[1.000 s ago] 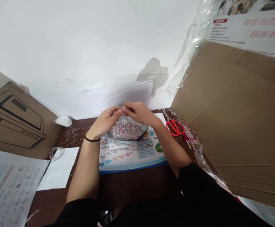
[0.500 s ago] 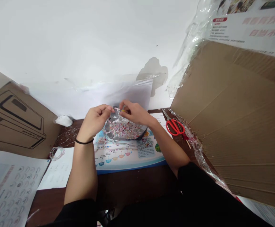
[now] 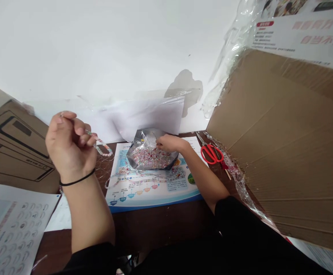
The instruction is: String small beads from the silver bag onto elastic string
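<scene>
My left hand (image 3: 71, 145) is raised at the left, its fingers curled around a bead string (image 3: 104, 149) that dangles in a loop beside the fingertips. Over the dark tray (image 3: 136, 165) is my right hand (image 3: 170, 143), its fingers pinched together above the loose beads (image 3: 152, 156). Whatever those fingertips hold, if anything, is too small to make out. The tray is lined with clear plastic and full of small pink, white and red beads. More bead strings (image 3: 143, 179) lie on the printed sheet (image 3: 149, 194) in front of it.
Red-handled scissors (image 3: 211, 153) lie right of the tray, near crumpled clear plastic (image 3: 241, 187). A large cardboard box (image 3: 286, 141) stands along the right side, another box (image 3: 20, 145) at the left. Printed paper (image 3: 14, 225) covers the front left, and a white wall closes the back.
My left hand has moved left and up, away from the tray, carrying the bead string. My right hand has shifted slightly right and lowered toward the beads.
</scene>
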Available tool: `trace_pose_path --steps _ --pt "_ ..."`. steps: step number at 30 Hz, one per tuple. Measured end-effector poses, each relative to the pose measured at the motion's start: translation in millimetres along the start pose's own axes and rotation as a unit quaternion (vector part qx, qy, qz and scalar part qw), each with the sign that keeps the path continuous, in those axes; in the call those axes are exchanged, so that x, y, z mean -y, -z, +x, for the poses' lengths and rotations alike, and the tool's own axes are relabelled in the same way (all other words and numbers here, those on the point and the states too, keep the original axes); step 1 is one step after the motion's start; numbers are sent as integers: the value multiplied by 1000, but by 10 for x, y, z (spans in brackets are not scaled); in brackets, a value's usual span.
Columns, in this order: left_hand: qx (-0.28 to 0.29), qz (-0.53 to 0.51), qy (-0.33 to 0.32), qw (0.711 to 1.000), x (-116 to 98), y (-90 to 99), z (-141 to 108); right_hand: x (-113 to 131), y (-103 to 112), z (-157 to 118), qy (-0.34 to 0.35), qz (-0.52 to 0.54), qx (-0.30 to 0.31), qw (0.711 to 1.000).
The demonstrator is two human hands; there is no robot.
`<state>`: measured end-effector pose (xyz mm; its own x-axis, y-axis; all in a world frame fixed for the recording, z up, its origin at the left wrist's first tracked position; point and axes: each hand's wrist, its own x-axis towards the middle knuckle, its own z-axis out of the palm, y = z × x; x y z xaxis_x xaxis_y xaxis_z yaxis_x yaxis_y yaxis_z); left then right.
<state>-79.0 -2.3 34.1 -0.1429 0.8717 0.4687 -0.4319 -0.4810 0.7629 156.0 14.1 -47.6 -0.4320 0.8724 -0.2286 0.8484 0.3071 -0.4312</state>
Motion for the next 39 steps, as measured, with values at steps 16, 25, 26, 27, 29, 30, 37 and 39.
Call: trace_pose_path --steps 16,25,26,27,29,30,37,39 --pt "195 200 148 949 304 -276 -251 269 106 -223 206 361 -5 910" --pt "149 320 38 935 265 -217 -219 174 119 -176 69 282 -118 950" --pt "135 320 17 937 276 -205 -213 154 114 -168 54 232 -122 964" --pt "125 316 3 941 289 -196 -209 143 108 -161 37 180 -126 975" --pt "115 302 -16 946 313 -194 -209 143 95 -157 0 87 -125 988" --pt "113 296 -26 948 320 -201 -213 149 88 -157 -18 51 -115 992" --pt "73 292 -106 948 282 -314 -261 166 67 -183 -56 -49 -49 996" --pt "61 277 -110 953 275 -324 -268 165 66 -190 -63 -57 -46 995"
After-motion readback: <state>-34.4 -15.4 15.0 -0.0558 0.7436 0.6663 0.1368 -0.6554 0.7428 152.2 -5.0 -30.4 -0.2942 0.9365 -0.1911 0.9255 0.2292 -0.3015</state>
